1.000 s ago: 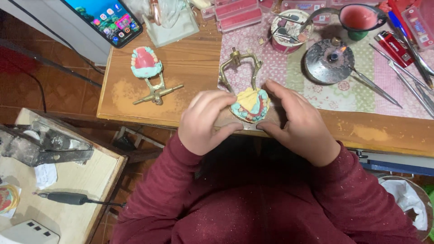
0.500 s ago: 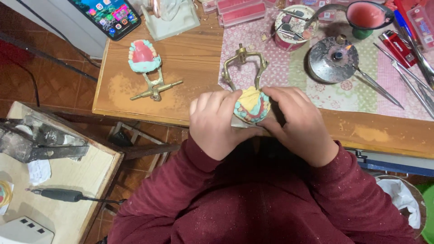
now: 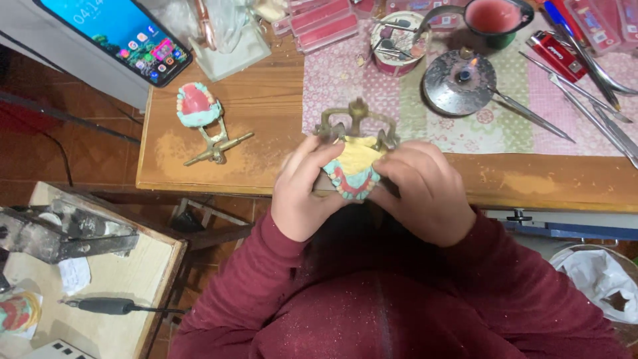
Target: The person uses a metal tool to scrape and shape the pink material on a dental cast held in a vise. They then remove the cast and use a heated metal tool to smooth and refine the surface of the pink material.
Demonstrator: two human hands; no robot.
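In the head view, a dental model (image 3: 354,171) with teal base, pink gums and yellow wax, mounted on a brass articulator (image 3: 357,123), is gripped at frame centre between the left hand (image 3: 302,189) and the right hand (image 3: 425,193), above the wooden table's (image 3: 266,106) near edge.

Denture model (image 3: 354,174) tilted back, yellow base now facing up, hands regripped

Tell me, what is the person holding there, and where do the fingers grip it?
Both hands, left hand and right hand, hold a dental model on a brass hinged frame, fingers gripping its two sides near the teal base.
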